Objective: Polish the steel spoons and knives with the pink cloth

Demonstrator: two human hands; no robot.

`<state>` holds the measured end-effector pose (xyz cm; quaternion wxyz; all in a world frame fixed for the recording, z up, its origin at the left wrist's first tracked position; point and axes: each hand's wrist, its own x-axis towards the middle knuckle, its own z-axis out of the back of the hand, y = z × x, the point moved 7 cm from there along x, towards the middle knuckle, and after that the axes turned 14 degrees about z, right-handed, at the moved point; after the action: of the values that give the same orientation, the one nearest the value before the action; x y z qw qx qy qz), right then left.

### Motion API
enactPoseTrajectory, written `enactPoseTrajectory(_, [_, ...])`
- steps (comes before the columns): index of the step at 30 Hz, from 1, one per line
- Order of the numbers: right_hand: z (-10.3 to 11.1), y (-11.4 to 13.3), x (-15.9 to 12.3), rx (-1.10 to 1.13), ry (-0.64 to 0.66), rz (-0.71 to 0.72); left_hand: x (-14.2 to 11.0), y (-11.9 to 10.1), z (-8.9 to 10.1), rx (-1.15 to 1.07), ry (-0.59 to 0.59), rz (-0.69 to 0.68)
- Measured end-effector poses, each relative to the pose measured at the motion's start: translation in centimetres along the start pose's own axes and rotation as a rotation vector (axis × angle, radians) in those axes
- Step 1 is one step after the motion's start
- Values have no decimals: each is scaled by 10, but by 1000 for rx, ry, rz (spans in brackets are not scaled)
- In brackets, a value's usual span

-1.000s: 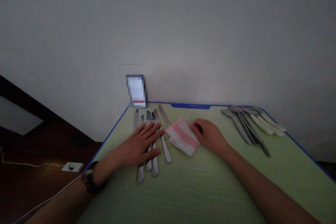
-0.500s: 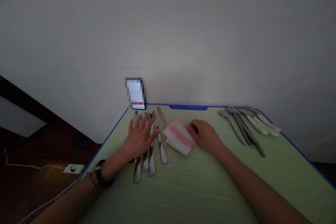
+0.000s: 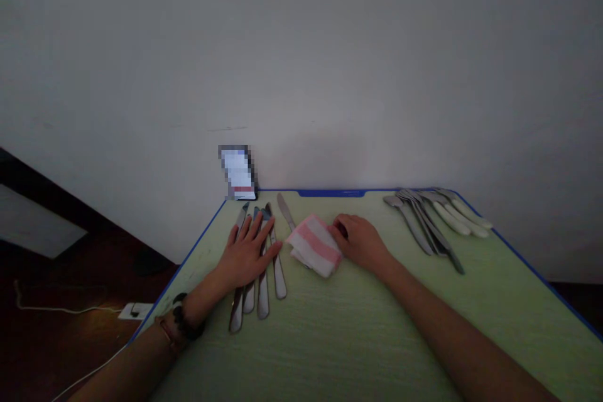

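Note:
My left hand [image 3: 245,255] lies palm down with fingers spread over several metal table knives [image 3: 262,301]. Its palm hides their middle parts, while the handles point towards me and the blade tips show past the fingers. To the right, a folded pink-and-white striped cloth [image 3: 315,245] lies over part of another table knife [image 3: 286,210], whose blade sticks out at the back. My right hand [image 3: 360,240] is curled closed at the cloth's right edge, pinching it. The fingertips there are partly hidden.
A pile of spoons and forks [image 3: 419,220], some with white handles [image 3: 455,220], lies at the back right of the green table [image 3: 325,339]. A phone [image 3: 239,173] leans on the wall at the back left. A power strip [image 3: 136,311] and white cable lie on the floor.
The view has shifted slightly. My left hand and the knives under it have slid a little left, away from the cloth. My right hand stays at the cloth's edge.

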<state>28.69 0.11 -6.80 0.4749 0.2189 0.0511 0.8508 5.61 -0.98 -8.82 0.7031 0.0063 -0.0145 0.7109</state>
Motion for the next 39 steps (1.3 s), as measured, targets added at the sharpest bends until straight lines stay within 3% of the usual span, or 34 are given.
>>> enactPoseTrajectory(20, [2,2,0,21,-31,20,-10,22,1,25,-1,-215])
enactPoseTrajectory(28, [2,1,0,20,-19,15,-9,25,3,37,18,-216])
enactPoseTrajectory(35, [2,9,-1,139,-17,122,-8,24,10,-19,-40,-213])
enactPoseTrajectory(39, [-1,12,-1,127,-2,186,-2,6,24,-89,-100,-258])
